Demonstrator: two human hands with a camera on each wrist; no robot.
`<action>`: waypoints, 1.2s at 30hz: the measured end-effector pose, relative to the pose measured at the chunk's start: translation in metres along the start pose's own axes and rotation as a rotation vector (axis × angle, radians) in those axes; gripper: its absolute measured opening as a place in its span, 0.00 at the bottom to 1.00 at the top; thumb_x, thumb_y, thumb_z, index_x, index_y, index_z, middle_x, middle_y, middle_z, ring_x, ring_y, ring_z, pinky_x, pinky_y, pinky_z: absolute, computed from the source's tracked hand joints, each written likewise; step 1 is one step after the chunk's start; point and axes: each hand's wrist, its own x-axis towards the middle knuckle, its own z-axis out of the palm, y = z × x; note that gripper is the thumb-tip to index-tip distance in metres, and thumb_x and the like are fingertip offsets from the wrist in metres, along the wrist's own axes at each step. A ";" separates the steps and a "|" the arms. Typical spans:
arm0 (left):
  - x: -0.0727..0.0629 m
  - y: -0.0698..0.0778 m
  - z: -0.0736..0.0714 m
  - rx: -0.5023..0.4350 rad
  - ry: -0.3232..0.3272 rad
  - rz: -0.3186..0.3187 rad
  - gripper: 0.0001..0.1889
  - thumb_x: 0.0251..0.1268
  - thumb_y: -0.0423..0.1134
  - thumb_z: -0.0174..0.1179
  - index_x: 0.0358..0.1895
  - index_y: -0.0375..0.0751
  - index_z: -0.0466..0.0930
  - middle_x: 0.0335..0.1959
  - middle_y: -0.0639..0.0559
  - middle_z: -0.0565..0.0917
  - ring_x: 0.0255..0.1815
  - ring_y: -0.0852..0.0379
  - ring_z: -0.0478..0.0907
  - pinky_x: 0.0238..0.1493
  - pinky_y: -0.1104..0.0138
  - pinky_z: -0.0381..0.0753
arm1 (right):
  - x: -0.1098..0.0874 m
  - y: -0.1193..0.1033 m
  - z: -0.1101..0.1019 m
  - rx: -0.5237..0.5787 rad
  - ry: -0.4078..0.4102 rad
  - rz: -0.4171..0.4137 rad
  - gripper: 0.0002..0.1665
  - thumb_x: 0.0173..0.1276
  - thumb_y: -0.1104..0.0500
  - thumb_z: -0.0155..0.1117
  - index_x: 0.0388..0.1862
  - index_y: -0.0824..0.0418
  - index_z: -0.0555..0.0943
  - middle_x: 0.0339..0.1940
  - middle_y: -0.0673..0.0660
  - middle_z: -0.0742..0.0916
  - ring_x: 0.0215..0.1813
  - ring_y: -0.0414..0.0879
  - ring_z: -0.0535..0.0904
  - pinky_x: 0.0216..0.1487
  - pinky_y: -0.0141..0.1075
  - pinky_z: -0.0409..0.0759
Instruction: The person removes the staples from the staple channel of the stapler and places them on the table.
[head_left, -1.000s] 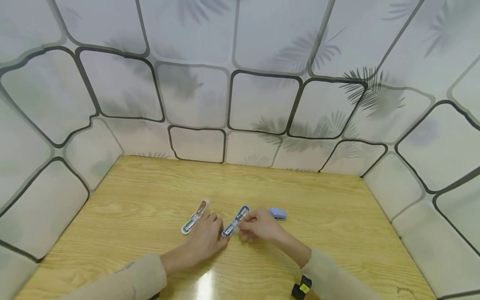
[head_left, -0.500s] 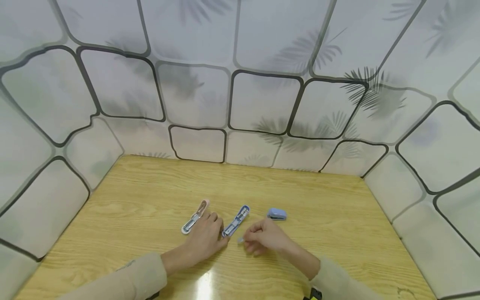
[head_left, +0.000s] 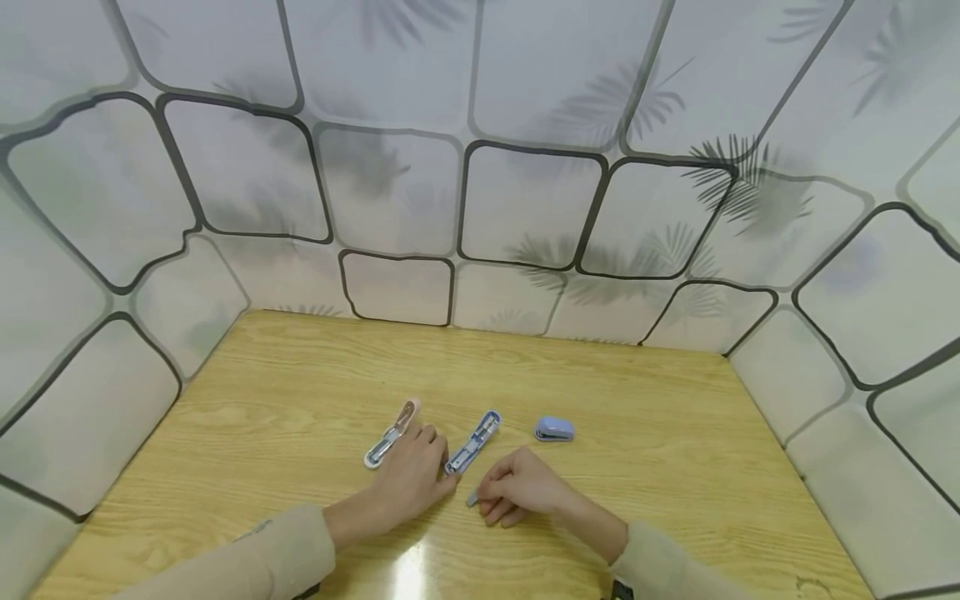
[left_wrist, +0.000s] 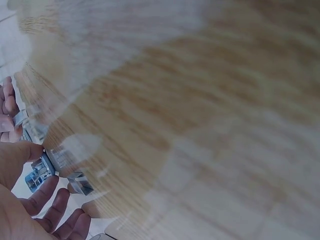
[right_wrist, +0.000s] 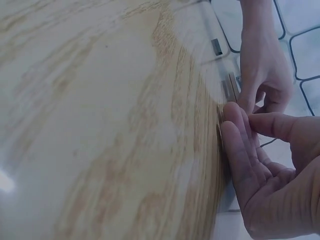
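An opened blue stapler (head_left: 472, 442) lies flat and slanted on the table, its inside showing. At its near end my left hand (head_left: 411, 472) pinches it between thumb and index finger; the left wrist view shows the same stapler (left_wrist: 42, 172) between those digits. Just right of it, low over the table, my right hand (head_left: 521, 486) pinches a small grey strip of staples (head_left: 472, 499) at the fingertips. Left of my left hand lies a pink and white stapler (head_left: 381, 448), also opened, partly hidden by the fingers.
A small light-blue stapler (head_left: 554, 429), folded closed, stands beyond my right hand. The wood-grain table (head_left: 300, 367) is bordered at the back and both sides by patterned fabric walls (head_left: 397, 287).
My right hand has drawn away from the blue stapler and come nearer to me with the staple strip, uncovering the light-blue stapler. My left hand has stayed in place.
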 end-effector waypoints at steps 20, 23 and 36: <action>0.000 0.001 0.001 0.025 0.006 0.009 0.18 0.57 0.54 0.77 0.33 0.44 0.82 0.29 0.55 0.78 0.35 0.58 0.70 0.40 0.65 0.77 | -0.003 -0.001 -0.014 0.003 -0.010 -0.035 0.14 0.73 0.55 0.70 0.46 0.67 0.88 0.30 0.54 0.93 0.27 0.39 0.88 0.31 0.33 0.88; -0.001 0.001 0.000 0.026 0.003 0.005 0.18 0.57 0.54 0.77 0.32 0.44 0.83 0.29 0.55 0.78 0.35 0.58 0.70 0.41 0.65 0.77 | -0.007 -0.002 -0.020 -0.023 -0.016 -0.080 0.16 0.74 0.54 0.70 0.48 0.67 0.86 0.34 0.56 0.92 0.30 0.41 0.87 0.34 0.34 0.89; -0.001 0.001 0.002 0.046 0.049 0.043 0.17 0.57 0.53 0.77 0.31 0.44 0.83 0.28 0.56 0.78 0.33 0.59 0.69 0.39 0.66 0.76 | -0.035 -0.011 -0.052 -0.346 0.181 -0.305 0.15 0.76 0.51 0.67 0.49 0.62 0.87 0.41 0.55 0.89 0.37 0.39 0.82 0.38 0.31 0.82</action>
